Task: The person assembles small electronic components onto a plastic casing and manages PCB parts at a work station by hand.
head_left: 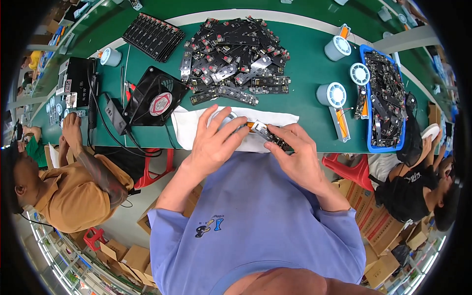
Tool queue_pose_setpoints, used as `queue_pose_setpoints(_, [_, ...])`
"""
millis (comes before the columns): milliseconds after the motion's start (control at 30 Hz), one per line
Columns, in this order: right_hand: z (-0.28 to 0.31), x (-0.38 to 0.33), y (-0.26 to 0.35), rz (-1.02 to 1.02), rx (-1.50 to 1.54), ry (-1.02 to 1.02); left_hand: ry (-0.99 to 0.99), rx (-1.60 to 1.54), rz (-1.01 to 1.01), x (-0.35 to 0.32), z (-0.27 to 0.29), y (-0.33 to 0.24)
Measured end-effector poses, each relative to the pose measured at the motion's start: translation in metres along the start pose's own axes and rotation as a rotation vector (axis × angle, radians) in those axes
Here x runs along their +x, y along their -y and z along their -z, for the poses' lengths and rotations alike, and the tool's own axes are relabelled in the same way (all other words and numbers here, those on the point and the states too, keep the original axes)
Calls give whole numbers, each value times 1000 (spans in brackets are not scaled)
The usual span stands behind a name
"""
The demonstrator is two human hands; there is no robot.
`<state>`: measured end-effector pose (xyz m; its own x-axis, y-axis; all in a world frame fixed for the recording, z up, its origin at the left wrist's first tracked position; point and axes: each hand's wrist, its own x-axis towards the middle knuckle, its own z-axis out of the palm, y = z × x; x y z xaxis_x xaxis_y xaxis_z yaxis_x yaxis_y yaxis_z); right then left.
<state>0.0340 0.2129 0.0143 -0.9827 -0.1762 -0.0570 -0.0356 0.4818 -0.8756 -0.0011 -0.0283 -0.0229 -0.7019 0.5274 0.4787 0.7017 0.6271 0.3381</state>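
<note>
My left hand [214, 135] is closed round a light blue round-headed part [227, 118], mostly hidden by the fingers, from which a strip of orange [251, 126] shows. My right hand [299, 147] pinches a black circuit board [278, 140] between thumb and fingers, its pale end touching or nearly touching the orange strip. Both hands are over a white cloth [184, 129] at the bench's near edge. Beyond them lies a heap of similar black circuit boards [236, 54], some with red parts.
To the right stand light blue round-headed units [336, 94] and a blue tray [372, 142] full of boards. At left are a black fan [156, 98], red-handled pliers [130, 91], cables, a black box [76, 81] and stacked board panels [153, 37]. People sit on both sides.
</note>
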Motion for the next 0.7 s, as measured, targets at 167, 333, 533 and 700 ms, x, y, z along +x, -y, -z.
queue_pose_setpoints(167, [-5,8,-5,288,-292,-75,168,61,-95,-2,3,3])
queue_pose_setpoints(333, [3,22,-5,366,-310,-6,218,22,-110,0,10,7])
queue_pose_setpoints(533, [2,36,-5,318,-248,115,50,-261,30,2,-1,9])
queue_pose_setpoints(700, [3,41,-5,340,-308,72,62,-346,116,11,3,6])
